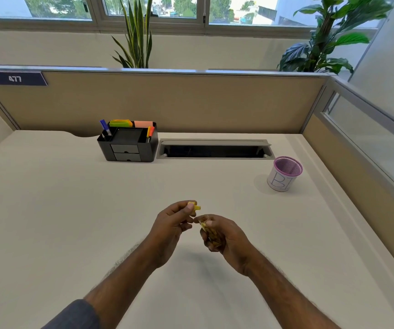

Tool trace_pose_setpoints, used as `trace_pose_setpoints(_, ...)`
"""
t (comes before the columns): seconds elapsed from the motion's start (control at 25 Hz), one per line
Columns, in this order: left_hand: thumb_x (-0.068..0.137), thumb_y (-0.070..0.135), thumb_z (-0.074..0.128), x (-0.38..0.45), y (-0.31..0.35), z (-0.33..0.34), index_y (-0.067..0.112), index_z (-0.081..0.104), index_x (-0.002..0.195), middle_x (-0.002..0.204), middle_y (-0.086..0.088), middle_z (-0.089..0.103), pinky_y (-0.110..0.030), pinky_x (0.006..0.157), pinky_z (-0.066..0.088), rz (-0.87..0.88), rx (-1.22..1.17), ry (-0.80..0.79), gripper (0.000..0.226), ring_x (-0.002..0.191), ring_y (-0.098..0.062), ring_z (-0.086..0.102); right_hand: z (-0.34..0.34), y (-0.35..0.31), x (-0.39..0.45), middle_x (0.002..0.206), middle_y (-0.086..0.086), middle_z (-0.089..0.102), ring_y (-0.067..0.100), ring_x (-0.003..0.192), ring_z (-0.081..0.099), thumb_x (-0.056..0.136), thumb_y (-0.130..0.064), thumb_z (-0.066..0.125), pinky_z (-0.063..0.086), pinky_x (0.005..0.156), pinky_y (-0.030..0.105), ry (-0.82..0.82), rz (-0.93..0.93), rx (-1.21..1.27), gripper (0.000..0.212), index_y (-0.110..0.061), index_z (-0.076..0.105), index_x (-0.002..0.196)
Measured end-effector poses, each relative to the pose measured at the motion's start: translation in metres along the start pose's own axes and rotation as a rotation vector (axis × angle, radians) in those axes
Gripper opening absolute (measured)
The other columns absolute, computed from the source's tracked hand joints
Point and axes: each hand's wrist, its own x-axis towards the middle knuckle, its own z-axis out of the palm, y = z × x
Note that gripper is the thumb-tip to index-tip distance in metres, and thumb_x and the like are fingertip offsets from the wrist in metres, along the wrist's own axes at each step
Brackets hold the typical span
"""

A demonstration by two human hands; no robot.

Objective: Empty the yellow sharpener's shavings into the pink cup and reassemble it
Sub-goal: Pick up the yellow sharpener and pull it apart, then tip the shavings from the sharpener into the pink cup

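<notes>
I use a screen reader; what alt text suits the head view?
Left hand holds the sharpener's yellow top, right hand its shavings-filled clear case, pulled apart above a beige desk. The pink cup stands far right.

both hands raised close together, left hand [172,224] fingers pinched, right hand [224,236] fingers curled closed.

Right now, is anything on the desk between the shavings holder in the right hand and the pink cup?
Nothing visible: only bare desk lies between the shavings holder in the right hand and the pink cup.
</notes>
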Motion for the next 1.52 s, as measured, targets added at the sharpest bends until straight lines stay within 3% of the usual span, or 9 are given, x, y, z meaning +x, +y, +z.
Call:
trace_pose_setpoints(0.24,0.088,0.018,0.066,0.003,-0.012,-0.009,0.012,0.067,0.121,0.098,-0.007,0.070,-0.032,0.080,0.049,-0.052,-0.065,0.040,0.033,0.085,-0.020,0.059,-0.003,0.007,0.003,0.071,0.009,0.060,0.019,0.057,0.046,0.072,-0.013,0.054,0.033,0.053,0.027,0.073,-0.001,-0.035,0.038,-0.007,0.067,0.108)
trace_pose_setpoints(0.52,0.074,0.016,0.084,0.012,-0.049,-0.032,0.019,0.075,0.096,0.098,0.002,0.077,-0.028,0.082,0.052,0.041,0.369,0.251,0.024,0.101,-0.015,0.068,-0.011,0.019,0.005,0.093,0.012,0.076,0.025,0.072,0.068,0.082,-0.008,0.062,0.046,0.063,0.032,0.173,-0.024,-0.136,0.026,-0.007,0.061,0.108)
trace_pose_setpoints(0.64,0.071,0.033,0.085,0.017,-0.071,-0.043,0.030,0.074,0.089,0.099,0.015,0.073,-0.036,0.090,0.045,0.093,0.704,0.362,0.021,0.103,-0.007,0.061,-0.014,0.025,0.006,0.101,0.008,0.076,0.024,0.091,0.072,0.087,-0.005,0.063,0.051,0.076,0.032,0.211,-0.015,-0.161,0.023,-0.012,0.062,0.108)
trace_pose_setpoints(0.72,0.071,0.041,0.082,0.019,-0.082,-0.048,0.036,0.072,0.089,0.099,0.021,0.068,-0.038,0.092,0.035,0.101,0.902,0.433,0.021,0.106,-0.006,0.050,-0.015,0.029,0.006,0.104,0.007,0.076,0.020,0.099,0.071,0.086,-0.005,0.066,0.052,0.073,0.026,0.231,-0.018,-0.170,0.024,-0.014,0.063,0.108)
trace_pose_setpoints(0.88,0.076,0.037,0.078,0.018,-0.087,-0.050,0.040,0.068,0.091,0.088,0.029,0.061,-0.033,0.089,0.020,0.113,0.974,0.462,0.018,0.108,-0.005,0.040,-0.020,0.036,0.005,0.107,0.004,0.074,0.017,0.101,0.068,0.085,-0.008,0.069,0.052,0.075,0.024,0.264,-0.055,-0.234,0.024,-0.018,0.066,0.106)
trace_pose_setpoints(1.08,0.072,0.040,0.081,0.018,-0.092,-0.057,0.038,0.062,0.118,0.113,0.022,0.060,-0.029,0.094,0.019,0.173,1.064,0.424,0.050,0.122,-0.013,0.046,-0.026,0.040,0.003,0.101,-0.006,0.074,0.005,0.090,0.066,0.080,-0.008,0.073,0.056,0.092,0.034,0.330,-0.106,-0.313,0.026,-0.023,0.072,0.102)
trace_pose_setpoints(1.2,0.065,0.055,0.080,0.015,-0.091,-0.057,0.033,0.056,0.128,0.131,0.014,0.053,-0.027,0.108,0.017,0.301,1.119,0.411,0.071,0.131,-0.011,0.041,-0.032,0.039,0.001,0.102,-0.008,0.074,0.012,0.090,0.064,0.079,-0.011,0.075,0.056,0.090,0.037,0.368,-0.128,-0.327,0.026,-0.027,0.073,0.100)
trace_pose_setpoints(1.36,0.085,0.054,0.058,0.026,-0.080,-0.027,0.017,0.056,0.134,0.141,-0.001,0.058,-0.033,0.122,0.013,0.609,1.215,0.392,0.061,0.142,-0.019,0.040,-0.050,0.031,-0.002,0.101,-0.005,0.074,0.025,0.095,0.064,0.080,-0.011,0.074,0.057,0.088,0.044,0.419,-0.160,-0.328,0.029,-0.029,0.073,0.102)
trace_pose_setpoints(1.52,0.094,0.053,0.047,0.052,-0.080,0.029,0.017,0.039,0.150,0.157,-0.002,0.040,-0.032,0.122,0.011,0.577,1.301,0.248,0.066,0.150,-0.018,0.027,-0.074,0.017,-0.006,0.102,-0.005,0.073,0.024,0.096,0.065,0.082,-0.007,0.072,0.060,0.078,0.032,0.452,-0.195,-0.317,0.031,-0.029,0.071,0.104)
